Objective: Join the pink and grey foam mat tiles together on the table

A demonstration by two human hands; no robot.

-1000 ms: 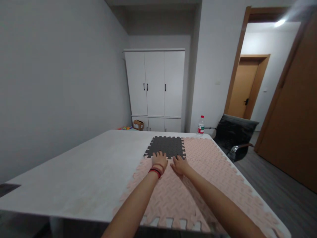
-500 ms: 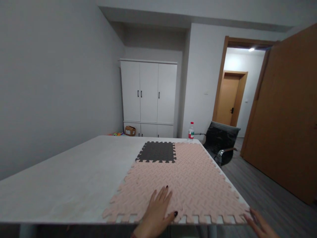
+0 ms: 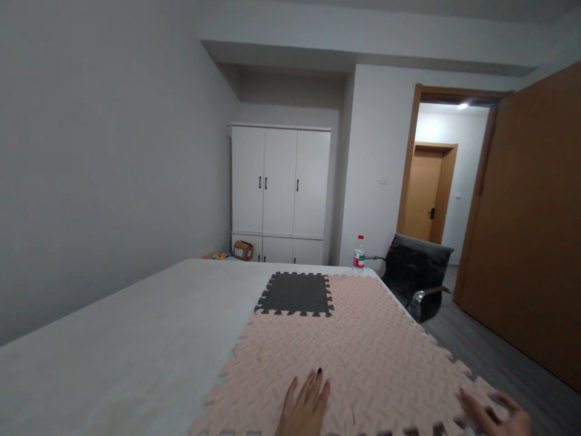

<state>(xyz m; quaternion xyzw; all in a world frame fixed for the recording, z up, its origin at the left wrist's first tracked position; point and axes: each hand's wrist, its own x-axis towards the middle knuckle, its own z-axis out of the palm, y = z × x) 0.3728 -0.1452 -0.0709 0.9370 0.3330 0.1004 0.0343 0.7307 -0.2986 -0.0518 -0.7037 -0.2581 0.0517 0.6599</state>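
Pink interlocking foam mats (image 3: 376, 339) with a raised pattern lie on the white table in front of me. A black foam mat (image 3: 297, 293) meets them at the far left, along its near and right edges. My left hand (image 3: 304, 407) rests flat on the pink mat near the front, fingers extended. At the near right corner my right hand (image 3: 497, 415) pinches the pink mat's edge between thumb and fingers, and that corner is raised a little. The lower parts of both hands are cut off by the frame.
The white table (image 3: 136, 339) extends to the left. A plastic bottle (image 3: 359, 254) with a red cap stands at its far edge. A black chair (image 3: 415, 272) is on the right, near an open wooden door (image 3: 531, 230). A white cabinet (image 3: 279, 181) and a cardboard box (image 3: 243, 250) are behind.
My view has tilted up, so the scene sits lower. My right hand has closed on the mat's near right corner, which has risen. My left hand stays on the mat.
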